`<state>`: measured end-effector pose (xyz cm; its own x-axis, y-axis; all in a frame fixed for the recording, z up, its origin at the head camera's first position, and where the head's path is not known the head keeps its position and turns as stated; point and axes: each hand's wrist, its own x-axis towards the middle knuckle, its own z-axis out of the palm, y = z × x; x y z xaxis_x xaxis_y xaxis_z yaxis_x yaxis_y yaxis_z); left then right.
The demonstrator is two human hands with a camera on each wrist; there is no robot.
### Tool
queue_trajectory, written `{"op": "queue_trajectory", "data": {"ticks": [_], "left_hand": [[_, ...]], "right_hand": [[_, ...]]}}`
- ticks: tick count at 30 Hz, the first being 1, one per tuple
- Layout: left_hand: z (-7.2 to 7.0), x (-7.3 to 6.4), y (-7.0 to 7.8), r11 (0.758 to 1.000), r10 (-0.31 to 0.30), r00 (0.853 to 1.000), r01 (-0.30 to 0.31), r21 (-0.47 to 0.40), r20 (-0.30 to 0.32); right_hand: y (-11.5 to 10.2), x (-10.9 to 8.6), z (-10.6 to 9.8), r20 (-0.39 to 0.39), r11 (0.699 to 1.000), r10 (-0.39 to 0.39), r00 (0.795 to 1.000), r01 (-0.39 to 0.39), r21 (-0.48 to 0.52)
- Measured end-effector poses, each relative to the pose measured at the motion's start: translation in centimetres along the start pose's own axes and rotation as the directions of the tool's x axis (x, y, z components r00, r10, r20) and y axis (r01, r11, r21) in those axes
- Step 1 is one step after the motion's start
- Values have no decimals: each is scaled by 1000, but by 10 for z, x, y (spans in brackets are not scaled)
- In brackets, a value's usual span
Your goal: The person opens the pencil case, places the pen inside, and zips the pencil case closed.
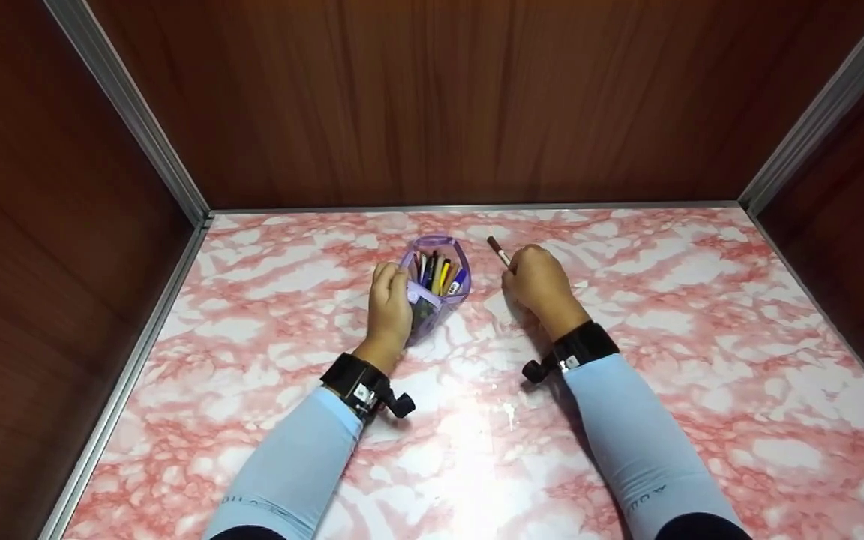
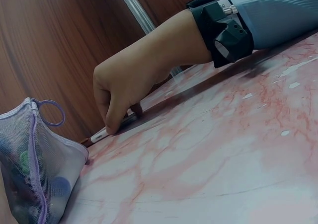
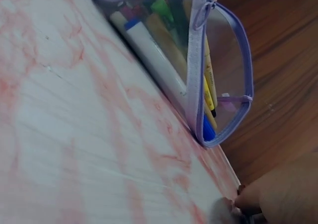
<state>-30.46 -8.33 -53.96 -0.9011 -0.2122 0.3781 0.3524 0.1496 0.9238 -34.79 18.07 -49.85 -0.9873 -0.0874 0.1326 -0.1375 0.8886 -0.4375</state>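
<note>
A purple-trimmed mesh pencil case (image 1: 424,293) lies with its zip mouth open toward the back of the table. Inside it are several pens and markers, among them a white marker with a blue end (image 3: 156,60). My left hand (image 1: 388,304) grips the case along its left side; its thumb is hidden in the head view. To the right of the case, my right hand (image 1: 541,281) pinches a white pen with a brown end (image 1: 496,245), low over the tabletop. The brown end points toward the back left, and the pen's other end is hidden by the hand.
The table (image 1: 312,315) has a red and white marbled top. Brown wood-grain panels (image 1: 432,105) with grey metal edging stand behind it and at both sides. A black camera strap sits on each wrist.
</note>
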Motion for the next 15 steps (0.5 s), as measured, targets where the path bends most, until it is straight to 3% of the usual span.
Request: {"op": "queue_trajectory", "data": {"ticks": [5, 15], "left_hand": [[0, -1, 2, 1000, 0, 1000, 0, 7, 0], [-1, 0, 2, 1000, -8, 1000, 8, 28, 3]], "right_hand": [[8, 0, -11, 50, 997, 72, 996, -71, -31], [31, -5, -35, 240, 972, 131, 962, -173, 162]]}}
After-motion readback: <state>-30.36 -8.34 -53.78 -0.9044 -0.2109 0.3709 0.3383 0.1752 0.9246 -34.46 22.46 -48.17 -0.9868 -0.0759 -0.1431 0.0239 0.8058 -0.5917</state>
